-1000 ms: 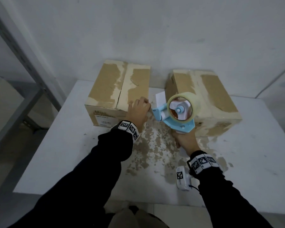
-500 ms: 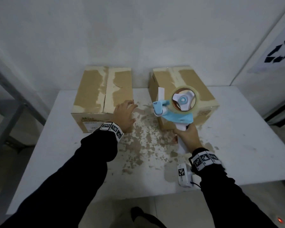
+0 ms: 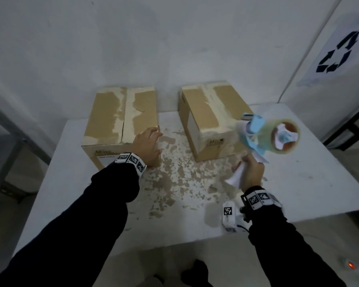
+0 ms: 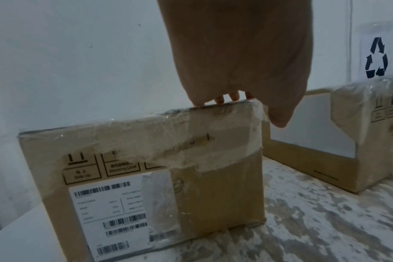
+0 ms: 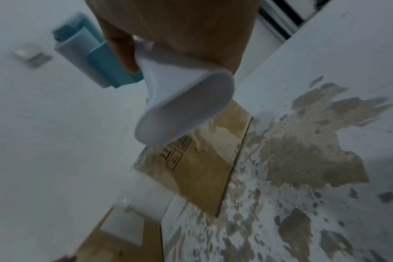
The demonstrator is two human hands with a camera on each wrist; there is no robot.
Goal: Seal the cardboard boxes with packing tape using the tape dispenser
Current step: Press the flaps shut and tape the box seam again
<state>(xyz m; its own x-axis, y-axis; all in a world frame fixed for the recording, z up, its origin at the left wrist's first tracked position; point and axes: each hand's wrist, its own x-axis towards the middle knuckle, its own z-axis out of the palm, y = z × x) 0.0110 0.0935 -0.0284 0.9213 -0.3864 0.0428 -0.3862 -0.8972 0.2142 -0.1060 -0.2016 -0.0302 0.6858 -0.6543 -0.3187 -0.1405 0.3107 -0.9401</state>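
Two cardboard boxes stand on a white table (image 3: 298, 189). The left box (image 3: 120, 119) has a split seam down its top; my left hand (image 3: 146, 141) rests flat on its near right corner, fingers straight (image 4: 231, 95). The right box (image 3: 207, 121) has a pale strip along its top and sits apart from both hands. My right hand (image 3: 251, 172) grips the white handle (image 5: 182, 106) of a blue tape dispenser (image 3: 272, 137) carrying a clear tape roll, held in the air at the right box's near right corner and blurred by motion.
Peeled brown patches (image 3: 174, 172) cover the table between the boxes. A white wall runs behind. A panel with a recycling sign (image 3: 336, 52) stands at the right, and a grey metal frame (image 3: 4, 125) at the left. The table's near edge lies just beyond my forearms.
My right hand has swung the dispenser to the right, from in front of the right box to its right corner. My left hand has flattened on the left box's corner.
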